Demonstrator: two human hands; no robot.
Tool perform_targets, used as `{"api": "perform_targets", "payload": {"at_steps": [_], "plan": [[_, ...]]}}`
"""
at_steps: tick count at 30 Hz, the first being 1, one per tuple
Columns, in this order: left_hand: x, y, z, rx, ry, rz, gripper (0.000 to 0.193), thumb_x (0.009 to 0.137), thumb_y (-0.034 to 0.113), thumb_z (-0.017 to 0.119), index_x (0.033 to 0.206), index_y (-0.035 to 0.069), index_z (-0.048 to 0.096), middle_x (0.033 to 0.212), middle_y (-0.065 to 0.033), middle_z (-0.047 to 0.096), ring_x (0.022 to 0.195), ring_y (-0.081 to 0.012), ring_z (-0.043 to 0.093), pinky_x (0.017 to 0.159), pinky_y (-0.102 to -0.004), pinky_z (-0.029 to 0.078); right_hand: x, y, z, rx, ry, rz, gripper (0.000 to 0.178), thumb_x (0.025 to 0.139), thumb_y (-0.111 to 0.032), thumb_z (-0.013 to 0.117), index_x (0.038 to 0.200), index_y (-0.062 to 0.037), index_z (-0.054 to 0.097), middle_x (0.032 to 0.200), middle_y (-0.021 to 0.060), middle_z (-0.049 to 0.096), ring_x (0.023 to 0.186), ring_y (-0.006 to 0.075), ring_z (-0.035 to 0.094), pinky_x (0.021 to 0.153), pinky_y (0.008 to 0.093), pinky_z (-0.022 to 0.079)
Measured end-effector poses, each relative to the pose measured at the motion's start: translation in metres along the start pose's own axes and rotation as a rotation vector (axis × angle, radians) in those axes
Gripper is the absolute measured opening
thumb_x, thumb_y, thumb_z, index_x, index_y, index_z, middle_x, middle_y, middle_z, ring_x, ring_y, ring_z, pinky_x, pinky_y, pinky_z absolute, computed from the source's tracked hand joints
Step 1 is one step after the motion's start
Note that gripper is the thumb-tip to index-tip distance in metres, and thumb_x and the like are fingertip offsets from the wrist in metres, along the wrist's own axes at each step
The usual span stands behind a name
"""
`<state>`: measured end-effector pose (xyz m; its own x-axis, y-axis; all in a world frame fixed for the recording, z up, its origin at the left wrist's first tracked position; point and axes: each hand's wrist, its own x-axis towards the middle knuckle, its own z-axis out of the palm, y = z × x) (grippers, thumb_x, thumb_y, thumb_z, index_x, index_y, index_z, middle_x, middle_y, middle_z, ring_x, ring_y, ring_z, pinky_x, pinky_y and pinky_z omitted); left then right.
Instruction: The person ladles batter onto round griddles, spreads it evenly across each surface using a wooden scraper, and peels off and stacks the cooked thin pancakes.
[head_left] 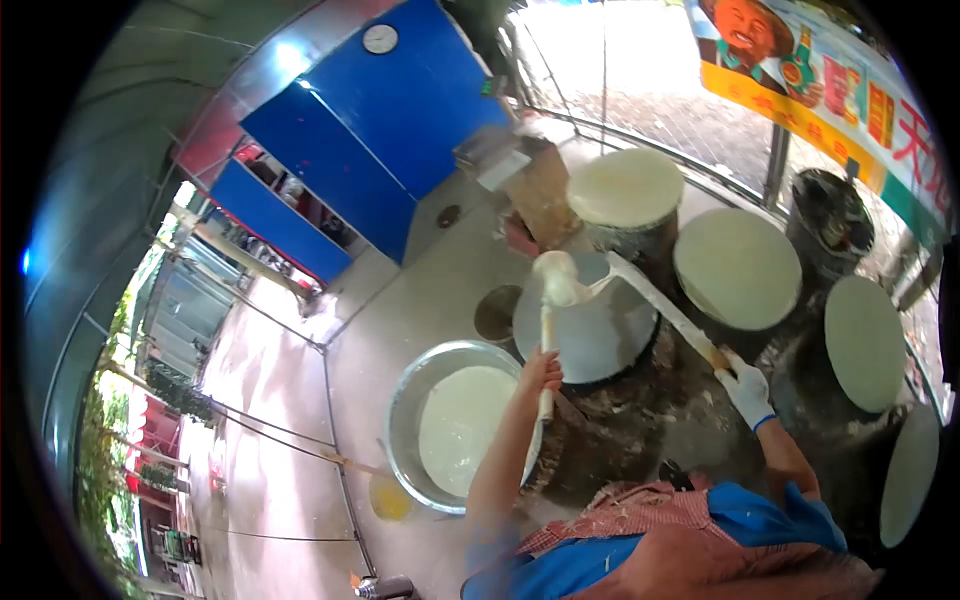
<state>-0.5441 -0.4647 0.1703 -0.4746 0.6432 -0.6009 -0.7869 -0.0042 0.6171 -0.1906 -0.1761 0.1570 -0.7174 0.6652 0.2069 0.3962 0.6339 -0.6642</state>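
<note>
My bare left hand (541,371) is closed round the light handle of a ladle-like tool (547,325). Its rounded head carries pale, wet batter (560,279), which hides the head's exact shape. In a white glove, my right hand (747,392) grips the wooden end of a long flat scraper (662,305). The scraper's far tip meets the batter beside the tool's head. Both tips are over a grey round griddle (590,345). Left of it stands a wide metal basin (393,435) with creamy batter (462,430) inside, next to my left forearm.
Several drum stoves stand to the right, topped by pale round sheets, such as this sheet (738,268). A dark bucket (832,225) is at the far right. Beyond the griddle is a cardboard box (540,195). A yellow container (390,498) sits beside the basin.
</note>
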Motion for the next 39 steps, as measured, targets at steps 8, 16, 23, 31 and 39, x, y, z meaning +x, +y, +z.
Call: {"api": "perform_targets", "payload": {"at_steps": [8,16,23,31,39], "plan": [[0.160,-0.019,-0.073,0.788,0.526,0.853,0.045,0.092,0.018,0.046,0.136,0.022,0.041,0.070,-0.0155,0.054,0.052,-0.0293,0.052,0.048,-0.0430,0.043,0.096,-0.032,0.124,-0.254,-0.288,-0.078,0.031,0.084,-0.035,0.062,0.109,-0.0198,0.070,0.087,0.0176,0.068,0.084,0.0349,0.066,0.071,0.0442,0.052],[0.116,0.031,0.003,1.561,0.597,0.578,0.072,0.085,0.008,0.054,0.151,0.022,0.027,0.086,-0.0229,0.065,0.079,-0.0443,0.061,0.072,-0.0534,0.046,0.129,-0.037,0.180,0.085,-0.174,0.064,0.029,0.087,-0.017,0.063,0.109,0.0012,0.068,0.093,0.0161,0.072,0.085,0.0251,0.069,0.078,0.0330,0.053],[0.049,0.076,-0.031,0.714,0.369,0.933,0.076,0.081,-0.005,0.046,0.152,0.007,0.022,0.151,-0.0133,0.036,0.136,-0.0236,0.040,0.108,-0.0304,0.034,0.154,-0.035,0.272,0.656,-0.054,0.354,0.033,0.085,-0.028,0.064,0.108,-0.0054,0.070,0.094,0.0193,0.070,0.082,0.0301,0.069,0.076,0.0342,0.052],[-0.066,-0.126,-0.177,0.791,0.531,0.455,0.069,0.081,0.000,0.054,0.148,0.005,0.034,0.140,-0.0186,0.050,0.128,-0.0258,0.050,0.105,-0.0313,0.037,0.166,-0.084,0.190,0.302,-0.251,0.316,0.029,0.082,-0.029,0.064,0.098,-0.0062,0.073,0.095,0.0167,0.071,0.089,0.0284,0.070,0.079,0.0390,0.053],[-0.108,-0.106,-0.159,0.929,0.501,0.388,0.071,0.080,0.002,0.053,0.148,0.010,0.035,0.140,-0.0196,0.051,0.125,-0.0290,0.053,0.099,-0.0343,0.043,0.149,-0.143,0.177,0.264,-0.272,0.216,0.028,0.080,-0.026,0.069,0.096,-0.0038,0.073,0.093,0.0167,0.072,0.084,0.0239,0.070,0.076,0.0377,0.052]]}}
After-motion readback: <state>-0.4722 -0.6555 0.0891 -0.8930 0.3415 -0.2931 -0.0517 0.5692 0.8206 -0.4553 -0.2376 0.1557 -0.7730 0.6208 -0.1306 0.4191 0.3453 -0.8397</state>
